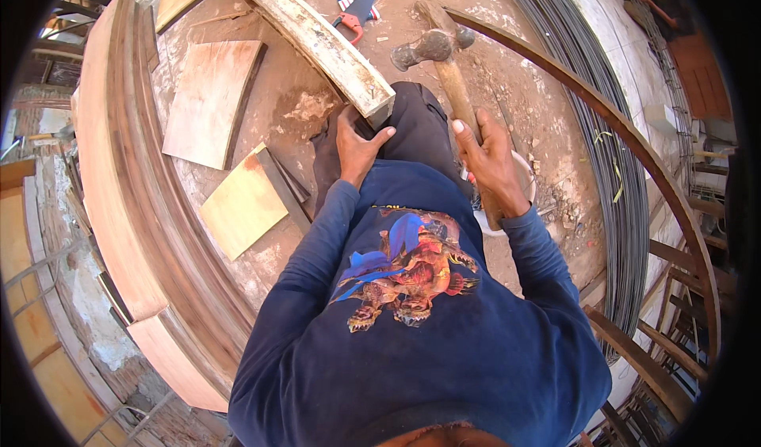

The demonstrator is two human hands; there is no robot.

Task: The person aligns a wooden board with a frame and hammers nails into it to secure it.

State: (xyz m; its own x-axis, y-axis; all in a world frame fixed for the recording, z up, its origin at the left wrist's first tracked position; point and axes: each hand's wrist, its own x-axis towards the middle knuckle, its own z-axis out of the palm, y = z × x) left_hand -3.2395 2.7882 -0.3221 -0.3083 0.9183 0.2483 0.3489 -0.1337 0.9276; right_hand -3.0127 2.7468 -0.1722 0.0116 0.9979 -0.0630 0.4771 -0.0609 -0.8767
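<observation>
My left hand (356,144) grips the near end of a long, narrow wooden beam (317,41), its thumb stretched along the end and its other fingers partly hidden behind the wood. The beam slants away to the upper left, its near end over my dark-trousered lap. In my right hand (493,164) is a claw hammer (453,82), held by its wooden handle with the fingers wrapped round it. The hammer's worn metal head points up and away, right of the beam's end and apart from it.
A handsaw (353,21) with a red handle lies beyond the beam. Cut wood pieces (211,102) and a tall stack of boards (119,154) are at left. A white bucket (526,179) stands by my right forearm. A bundle of thin metal rods (606,142) runs along the right.
</observation>
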